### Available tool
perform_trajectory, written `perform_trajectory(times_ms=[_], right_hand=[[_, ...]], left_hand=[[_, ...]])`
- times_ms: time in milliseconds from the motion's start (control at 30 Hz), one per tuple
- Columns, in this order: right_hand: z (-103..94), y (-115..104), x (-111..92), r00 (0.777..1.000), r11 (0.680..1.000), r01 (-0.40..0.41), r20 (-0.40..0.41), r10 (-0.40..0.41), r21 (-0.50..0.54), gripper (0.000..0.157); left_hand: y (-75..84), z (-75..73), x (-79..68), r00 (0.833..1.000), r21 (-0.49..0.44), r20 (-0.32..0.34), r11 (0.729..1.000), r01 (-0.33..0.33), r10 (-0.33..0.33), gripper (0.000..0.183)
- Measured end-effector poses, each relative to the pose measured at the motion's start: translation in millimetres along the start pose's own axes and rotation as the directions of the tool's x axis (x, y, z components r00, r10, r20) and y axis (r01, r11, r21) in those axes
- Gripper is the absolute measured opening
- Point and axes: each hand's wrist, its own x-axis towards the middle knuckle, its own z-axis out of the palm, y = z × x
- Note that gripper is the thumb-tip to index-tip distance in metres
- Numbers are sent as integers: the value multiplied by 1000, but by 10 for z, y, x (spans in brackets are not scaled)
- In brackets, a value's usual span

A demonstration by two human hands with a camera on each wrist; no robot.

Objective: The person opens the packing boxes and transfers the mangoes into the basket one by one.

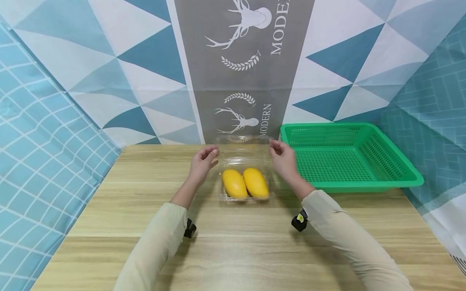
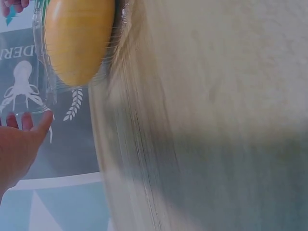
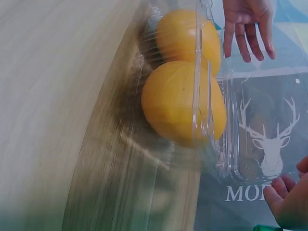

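Note:
Two yellow mangoes (image 1: 234, 184) lie side by side in the base of a clear plastic clamshell box (image 1: 244, 199) on the table. Its hinged lid (image 1: 243, 150) is raised at the back, toward the grey wall cloth. At the lid's left edge is my left hand (image 1: 204, 162), its fingers straight and spread in the right wrist view. My right hand (image 1: 284, 159) is at the lid's right edge, with loosely bent fingertips right beside the plastic. One mango (image 2: 79, 41) shows through the box wall in the left wrist view.
A green plastic basket (image 1: 397, 161) with slotted walls stands at the back right, close to my right hand. The wooden table (image 1: 233, 246) meets a patterned cloth (image 1: 153, 81) at its back edge. Blue tiled cloth (image 1: 32, 161) hangs on the left.

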Motion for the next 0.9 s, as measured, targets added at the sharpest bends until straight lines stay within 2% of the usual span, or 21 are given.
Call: perform_trajectory(times_ms=[233, 367, 900], right_hand=[[105, 13, 42, 998, 999, -45, -40, 46, 26, 30], [140, 27, 72, 997, 998, -55, -54, 55, -8, 30], [247, 132, 188, 993, 994, -103, -66, 101, -30, 31]], left_hand=[[-52, 6, 97, 999, -25, -21, 999, 45, -45, 37], [-68, 17, 129, 997, -7, -25, 998, 70, -70, 36], [-141, 35, 188, 994, 47, -55, 994, 95, -92, 34]])
